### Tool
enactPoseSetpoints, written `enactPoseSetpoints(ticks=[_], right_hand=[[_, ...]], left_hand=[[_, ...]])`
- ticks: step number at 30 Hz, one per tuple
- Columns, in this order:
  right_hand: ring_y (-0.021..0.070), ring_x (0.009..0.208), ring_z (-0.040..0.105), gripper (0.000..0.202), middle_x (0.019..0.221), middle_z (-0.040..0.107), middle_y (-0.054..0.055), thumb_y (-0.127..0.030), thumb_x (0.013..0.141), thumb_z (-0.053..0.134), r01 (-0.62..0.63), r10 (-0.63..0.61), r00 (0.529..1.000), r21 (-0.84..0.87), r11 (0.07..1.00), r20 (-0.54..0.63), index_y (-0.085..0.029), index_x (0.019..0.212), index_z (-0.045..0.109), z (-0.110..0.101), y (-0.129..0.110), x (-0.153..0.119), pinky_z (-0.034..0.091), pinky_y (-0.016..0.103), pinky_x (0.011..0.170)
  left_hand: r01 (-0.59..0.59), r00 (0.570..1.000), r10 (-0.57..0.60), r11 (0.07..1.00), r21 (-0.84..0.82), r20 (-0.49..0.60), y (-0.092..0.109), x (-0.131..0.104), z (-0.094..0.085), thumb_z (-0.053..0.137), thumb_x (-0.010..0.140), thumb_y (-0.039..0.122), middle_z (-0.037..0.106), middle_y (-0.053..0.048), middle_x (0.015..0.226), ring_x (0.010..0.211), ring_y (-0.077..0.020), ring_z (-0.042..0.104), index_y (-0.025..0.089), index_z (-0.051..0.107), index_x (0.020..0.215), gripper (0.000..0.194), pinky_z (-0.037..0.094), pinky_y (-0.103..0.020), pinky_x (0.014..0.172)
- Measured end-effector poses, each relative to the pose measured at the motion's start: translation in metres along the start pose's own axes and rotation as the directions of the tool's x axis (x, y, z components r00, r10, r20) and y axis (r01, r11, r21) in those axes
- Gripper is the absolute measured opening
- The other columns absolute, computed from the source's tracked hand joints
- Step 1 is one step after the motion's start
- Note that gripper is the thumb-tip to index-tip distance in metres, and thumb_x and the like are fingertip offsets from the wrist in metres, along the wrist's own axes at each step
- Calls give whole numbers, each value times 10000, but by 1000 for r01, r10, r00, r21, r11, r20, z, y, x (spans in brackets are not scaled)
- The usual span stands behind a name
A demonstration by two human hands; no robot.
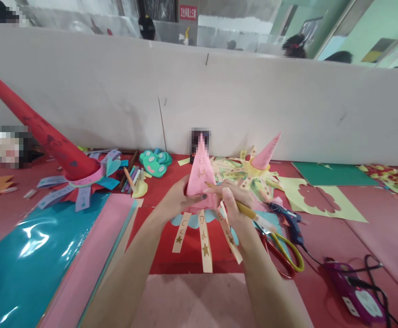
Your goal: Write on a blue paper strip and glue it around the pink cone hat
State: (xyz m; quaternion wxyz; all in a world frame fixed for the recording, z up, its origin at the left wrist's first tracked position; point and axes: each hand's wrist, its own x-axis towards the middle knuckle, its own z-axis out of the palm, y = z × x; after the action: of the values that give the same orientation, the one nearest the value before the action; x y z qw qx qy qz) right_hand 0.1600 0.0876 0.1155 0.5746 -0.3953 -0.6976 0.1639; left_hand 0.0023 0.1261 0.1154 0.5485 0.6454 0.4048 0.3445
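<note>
A pink paper cone [200, 169] with written characters on its front stands before me, its tip pointing up. My left hand [177, 199] is closed around the cone's left side, with the thumb across its lower front. In my right hand [237, 200] is a yellow pen [246, 211], its tip at or close to the cone's face below the writing; contact is hard to tell. Paper strips [204, 243] with letters and gold stars fan out from the cone's base, over a scalloped light-blue edge. Beneath them lies red paper [164, 259].
At left, a tall red cone [55, 146] leans beside a glossy blue sheet [31, 250]. To the right are a smaller pink cone [267, 152], scissors [292, 255], a blue glue gun [287, 221] with a cord, and a purple device [356, 291]. A white partition [253, 105] stands behind.
</note>
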Motion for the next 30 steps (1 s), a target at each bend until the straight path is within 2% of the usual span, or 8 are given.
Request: enactPoseSetpoints(ticks=[2, 5, 7, 9, 12, 16, 22, 30], right_hand=[[94, 491, 492, 269, 519, 526, -29, -288, 903, 410, -73, 71, 997, 47, 996, 31, -200, 769, 626, 3, 3, -2, 406, 254, 529], [79, 455, 478, 115, 531, 523, -55, -290, 879, 477, -195, 199, 980, 171, 966, -11, -209, 828, 540, 7, 7, -6, 385, 226, 483], [77, 451, 472, 101, 523, 517, -62, -275, 861, 515, -200, 215, 975, 204, 958, -53, -210, 785, 499, 10, 9, -7, 384, 223, 481], [76, 454, 463, 144, 523, 517, -56, -256, 838, 552, -171, 193, 975, 178, 969, -112, -206, 719, 486, 10, 11, -6, 382, 228, 485], [72, 447, 415, 237, 495, 474, -53, -234, 812, 580, -73, 93, 976, 104, 992, -197, -199, 612, 456, 12, 13, -4, 363, 237, 482], [61, 459, 366, 267, 503, 399, -67, -169, 786, 597, 37, -25, 962, 39, 999, -272, -193, 580, 429, 15, 15, -4, 333, 229, 477], [59, 450, 355, 265, 512, 387, -72, -117, 767, 599, 117, -128, 948, -54, 992, -293, -197, 586, 424, 18, 13, -3, 325, 218, 452], [66, 464, 376, 271, 519, 418, -66, -140, 768, 604, 125, -142, 948, -76, 989, -285, -200, 581, 417, 19, 15, -4, 339, 222, 463]], left_hand=[[-18, 1000, 19, 1000, -18, 24, -1, 1, 0, 666, 708, 293, 628, -73, 1151, 1042, -252, 591, 170, 516, 1140, 474, 483, -363, 854], [-27, 999, 29, 999, -38, 44, -2, 0, 0, 650, 727, 296, 620, -72, 1171, 1057, -244, 583, 174, 519, 1145, 455, 473, -356, 871], [-23, 998, 26, 998, -51, 56, -1, -1, 0, 639, 742, 295, 607, -68, 1199, 1073, -242, 576, 184, 521, 1155, 444, 469, -346, 877], [-27, 997, 31, 998, -62, 68, 0, -1, 0, 630, 749, 285, 604, -70, 1206, 1074, -242, 577, 182, 523, 1160, 437, 470, -342, 873], [-29, 997, 33, 998, -64, 74, 1, -1, 1, 626, 751, 280, 597, -86, 1214, 1061, -240, 582, 162, 516, 1168, 447, 473, -341, 865], [-9, 998, 13, 998, -56, 62, -1, -2, 0, 627, 751, 296, 602, -86, 1193, 1039, -233, 588, 158, 511, 1159, 446, 484, -339, 844], [10, 999, -8, 999, -38, 52, -4, -2, -1, 611, 754, 300, 638, -75, 1092, 946, -222, 617, 162, 534, 1091, 373, 486, -368, 834], [20, 999, -21, 1000, 8, 40, -1, -3, -2, 608, 749, 319, 638, -62, 1104, 941, -221, 622, 170, 546, 1091, 379, 505, -329, 776]])
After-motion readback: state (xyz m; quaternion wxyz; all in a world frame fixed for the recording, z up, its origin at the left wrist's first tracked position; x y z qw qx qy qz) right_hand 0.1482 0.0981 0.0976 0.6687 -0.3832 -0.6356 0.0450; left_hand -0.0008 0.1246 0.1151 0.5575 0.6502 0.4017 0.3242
